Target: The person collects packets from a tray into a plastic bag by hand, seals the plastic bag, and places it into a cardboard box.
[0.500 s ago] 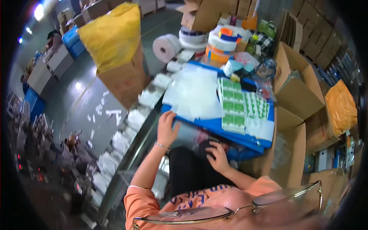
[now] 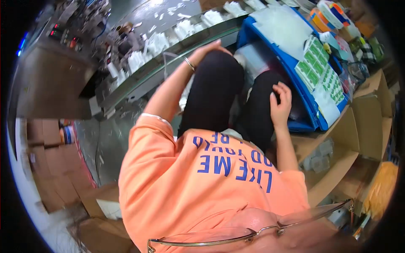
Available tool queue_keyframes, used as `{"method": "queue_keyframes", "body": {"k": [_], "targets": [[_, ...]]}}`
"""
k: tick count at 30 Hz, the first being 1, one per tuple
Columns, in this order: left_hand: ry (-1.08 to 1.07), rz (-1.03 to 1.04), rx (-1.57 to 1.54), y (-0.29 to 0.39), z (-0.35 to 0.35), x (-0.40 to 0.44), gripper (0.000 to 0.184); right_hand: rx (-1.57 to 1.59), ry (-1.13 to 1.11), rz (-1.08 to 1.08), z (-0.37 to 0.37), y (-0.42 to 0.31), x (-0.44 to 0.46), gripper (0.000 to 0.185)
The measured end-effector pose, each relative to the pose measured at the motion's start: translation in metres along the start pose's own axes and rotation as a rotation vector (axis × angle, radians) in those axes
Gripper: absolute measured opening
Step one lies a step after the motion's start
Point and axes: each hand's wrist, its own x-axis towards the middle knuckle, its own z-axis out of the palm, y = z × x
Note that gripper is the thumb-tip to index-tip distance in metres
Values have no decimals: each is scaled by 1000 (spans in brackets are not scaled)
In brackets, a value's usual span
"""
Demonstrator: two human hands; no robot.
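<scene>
Workshop floor (image 2: 145,12): grey and glossy, strewn with small white pieces, at the top of the head view.
Metal channel (image 2: 147,77): runs diagonally, white bundles (image 2: 158,42) lined along its far side.
Machine (image 2: 55,80): metal-cased, red lights near its top, left of the channel.
Blue bin (image 2: 304,99): tilted in view, beyond the right knee; white sheets (image 2: 287,31) and green-and-white label sheets (image 2: 312,63) lie on top.
Left grip (image 2: 213,47): at the left knee (image 2: 219,69), fingers pointing toward the bin; partly hidden, so whether it is wide or narrow cannot be told. A bracelet (image 2: 190,64) circles the wrist.
Right grip (image 2: 282,105): loosely open, fingers bent and slightly parted, beside the right leg (image 2: 261,99).
Label sheets from the grips: just right of the right grip, apart from it; well apart from the left.
Open carton (image 2: 333,177): right of the person's right arm, clear plastic pieces (image 2: 322,154) inside.
Person's shirt (image 2: 202,185): orange, blue lettering, above black trousers.
</scene>
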Motion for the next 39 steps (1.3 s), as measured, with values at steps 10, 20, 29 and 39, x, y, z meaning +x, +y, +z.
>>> {"method": "queue_keyframes", "body": {"k": [10,20,29,39], "targets": [[362,665,540,45,54,-256,46,166,-435,-312,145,-2,74,20],[782,578,745,24,79,-387,41,-76,-704,-250,196,-62,86,25],[1082,324,-209,-96,-95,-331,46,-197,-629,-333,159,-46,119,25],[1286,-548,773,-368,-243,-310,23,-80,-654,201,158,-9,136,22]]}}
